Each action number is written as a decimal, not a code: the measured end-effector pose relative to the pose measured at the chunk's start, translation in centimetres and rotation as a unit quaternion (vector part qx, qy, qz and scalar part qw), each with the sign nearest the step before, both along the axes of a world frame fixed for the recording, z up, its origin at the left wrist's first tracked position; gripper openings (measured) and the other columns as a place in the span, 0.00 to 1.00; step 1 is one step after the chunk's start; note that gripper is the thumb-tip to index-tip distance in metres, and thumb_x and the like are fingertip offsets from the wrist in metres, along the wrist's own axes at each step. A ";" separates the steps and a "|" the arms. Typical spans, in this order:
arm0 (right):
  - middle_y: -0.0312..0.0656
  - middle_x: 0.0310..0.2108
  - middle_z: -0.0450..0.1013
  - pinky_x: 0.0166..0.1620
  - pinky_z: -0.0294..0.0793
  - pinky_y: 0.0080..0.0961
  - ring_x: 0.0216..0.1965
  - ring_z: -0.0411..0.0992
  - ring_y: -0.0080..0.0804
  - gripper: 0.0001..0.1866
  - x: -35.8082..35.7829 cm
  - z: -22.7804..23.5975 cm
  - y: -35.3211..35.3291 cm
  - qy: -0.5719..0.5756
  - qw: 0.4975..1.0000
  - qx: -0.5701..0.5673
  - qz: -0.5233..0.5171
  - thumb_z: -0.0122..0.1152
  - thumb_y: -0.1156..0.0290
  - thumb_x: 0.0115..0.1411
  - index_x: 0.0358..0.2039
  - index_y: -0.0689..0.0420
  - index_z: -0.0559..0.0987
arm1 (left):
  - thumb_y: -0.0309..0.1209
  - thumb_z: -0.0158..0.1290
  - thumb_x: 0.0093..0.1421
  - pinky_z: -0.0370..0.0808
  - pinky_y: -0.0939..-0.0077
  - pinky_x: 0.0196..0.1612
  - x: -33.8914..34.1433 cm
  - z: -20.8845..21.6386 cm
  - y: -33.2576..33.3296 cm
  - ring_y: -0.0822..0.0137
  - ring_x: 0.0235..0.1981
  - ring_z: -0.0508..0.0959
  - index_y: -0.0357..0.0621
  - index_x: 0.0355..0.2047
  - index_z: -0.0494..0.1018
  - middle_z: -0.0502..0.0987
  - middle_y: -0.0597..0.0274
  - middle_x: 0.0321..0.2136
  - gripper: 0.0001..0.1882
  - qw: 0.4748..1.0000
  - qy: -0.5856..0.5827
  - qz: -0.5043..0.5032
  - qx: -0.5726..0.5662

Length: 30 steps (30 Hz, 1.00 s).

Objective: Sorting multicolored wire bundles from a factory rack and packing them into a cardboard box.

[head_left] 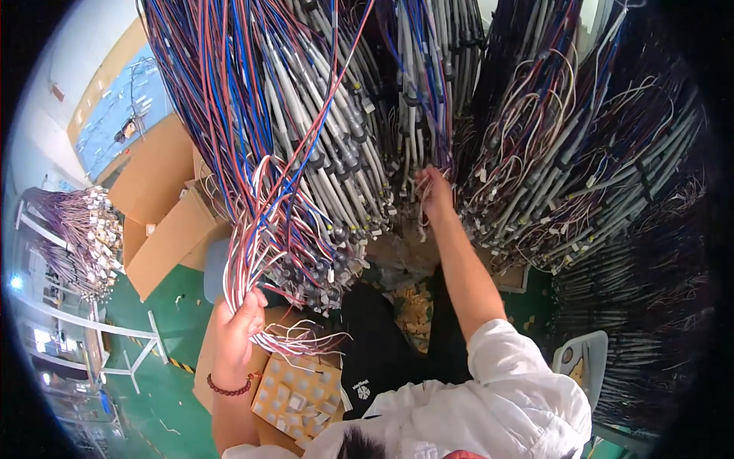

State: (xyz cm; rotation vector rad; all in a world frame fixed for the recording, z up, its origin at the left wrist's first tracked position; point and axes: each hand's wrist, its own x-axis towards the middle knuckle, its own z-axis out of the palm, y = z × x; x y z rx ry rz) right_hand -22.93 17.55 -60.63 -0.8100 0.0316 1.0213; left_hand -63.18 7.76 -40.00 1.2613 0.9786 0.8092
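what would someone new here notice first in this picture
Red and blue wires and grey cables hang in a dense mass across the top. Below, left of centre, the left hand grips a bunch of thin wires, while the right hand is up among the cables, right of centre. An open cardboard box stands at left.

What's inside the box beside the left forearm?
The box shows small pale pieces in rows, a few lying loose on top. What lies beneath them can't be seen; the left forearm and shirt cover part of the box.
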 end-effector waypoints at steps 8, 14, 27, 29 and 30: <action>0.33 0.14 0.59 0.28 0.63 0.28 0.22 0.64 0.23 0.17 -2.1 -3.4 -21.2 -0.383 0.890 -0.071 0.236 0.53 0.58 0.63 0.21 0.54 0.68 | 0.37 0.43 0.66 0.51 0.87 0.18 5.2 -1.9 -0.4 0.82 0.15 0.57 0.39 0.34 0.69 0.60 0.73 0.14 0.13 0.990 -0.001 -0.137 -0.044; 0.27 0.15 0.50 0.18 0.44 0.18 0.13 0.45 0.15 0.10 -6.3 9.2 -25.2 -0.076 0.973 0.058 0.210 0.43 0.64 0.67 0.37 0.57 0.70 | 0.38 0.45 0.65 0.53 0.90 0.17 9.4 -2.4 -2.6 0.83 0.14 0.59 0.40 0.39 0.69 0.69 0.69 0.17 0.13 0.974 0.004 -0.217 -0.070; 0.38 0.17 0.63 0.25 0.63 0.27 0.20 0.63 0.28 0.15 -15.1 13.9 -20.9 -0.474 0.873 0.066 0.097 0.41 0.61 0.67 0.31 0.60 0.68 | 0.60 0.43 0.59 0.67 0.78 0.30 14.6 -4.0 -3.0 0.74 0.28 0.71 0.47 0.35 0.72 0.73 0.70 0.28 0.27 0.964 0.075 -0.250 -0.057; 0.50 0.22 0.69 0.29 0.67 0.38 0.24 0.69 0.48 0.15 -15.0 14.5 -21.0 -0.580 0.807 0.018 0.109 0.42 0.61 0.66 0.34 0.61 0.69 | 0.59 0.44 0.59 0.73 0.70 0.37 13.4 -5.1 -1.3 0.70 0.35 0.75 0.45 0.39 0.72 0.75 0.65 0.33 0.28 0.954 0.066 -0.279 -0.087; 0.58 0.28 0.70 0.33 0.68 0.46 0.31 0.69 0.60 0.14 -15.3 14.4 -20.9 -0.617 0.782 -0.007 0.088 0.43 0.62 0.64 0.35 0.61 0.70 | 0.58 0.45 0.59 0.74 0.67 0.42 13.0 -5.9 -0.4 0.68 0.42 0.75 0.46 0.44 0.72 0.75 0.63 0.40 0.29 0.948 0.097 -0.276 -0.123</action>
